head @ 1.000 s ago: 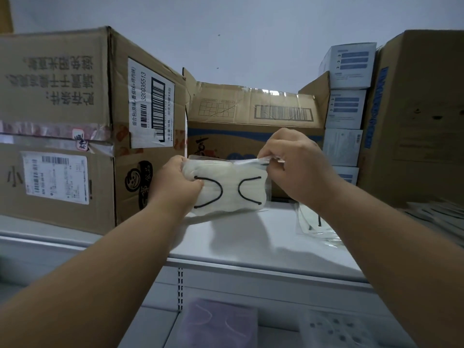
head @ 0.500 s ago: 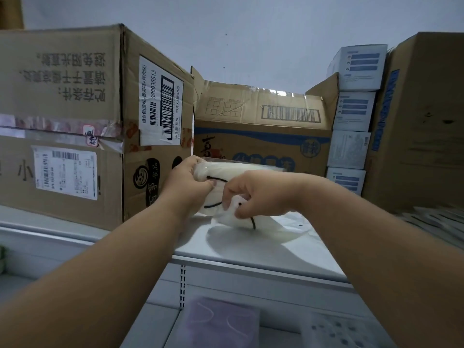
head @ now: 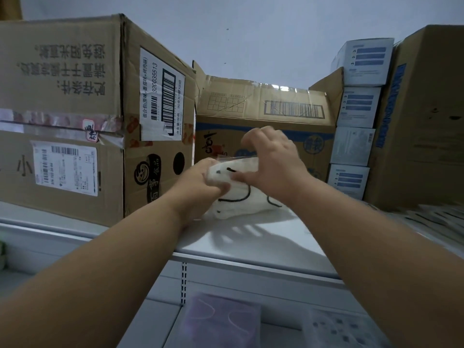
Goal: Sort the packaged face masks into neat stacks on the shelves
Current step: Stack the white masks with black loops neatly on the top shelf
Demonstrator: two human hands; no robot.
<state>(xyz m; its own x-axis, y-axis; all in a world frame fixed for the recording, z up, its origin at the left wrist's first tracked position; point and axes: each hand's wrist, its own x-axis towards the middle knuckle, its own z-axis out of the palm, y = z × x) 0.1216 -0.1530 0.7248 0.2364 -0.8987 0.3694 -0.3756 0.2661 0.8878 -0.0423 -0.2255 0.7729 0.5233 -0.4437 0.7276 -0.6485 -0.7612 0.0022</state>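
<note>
Masks, white w/ black ear loops, are seen in a clear packet (head: 232, 190) that is held low over the top shelf (head: 251, 237), its lower edge at or just above the shelf surface; whether it touches cannot be told. The packet's left end is gripped by the left hand (head: 200, 184), fingers curled round it. The right hand (head: 273, 164) is arched over the packet's right part: thumb pressed on the front face, fingers bent over the top edge, where a clear plastic flap sticks up. Whether those fingers pinch the flap or only hover cannot be told, as they are blurred.

Just left of the grip, a big cardboard box (head: 75, 116) w/ barcode labels is stood on the shelf. Directly behind the grip, a lower cardboard box (head: 263, 116) w/ a blue band and opened flaps is seen. To the right of the grip, four white-and-blue small boxes (head: 359, 109) are stacked, and beyond them a tall cardboard box (head: 426, 116). Near the right forearm, more clear packets (head: 437, 217) are laid flat, blurred. Below the grip, on the lower shelf, a purple mask packet (head: 221, 320) and a dotted packet (head: 336, 330) are laid side by side.
</note>
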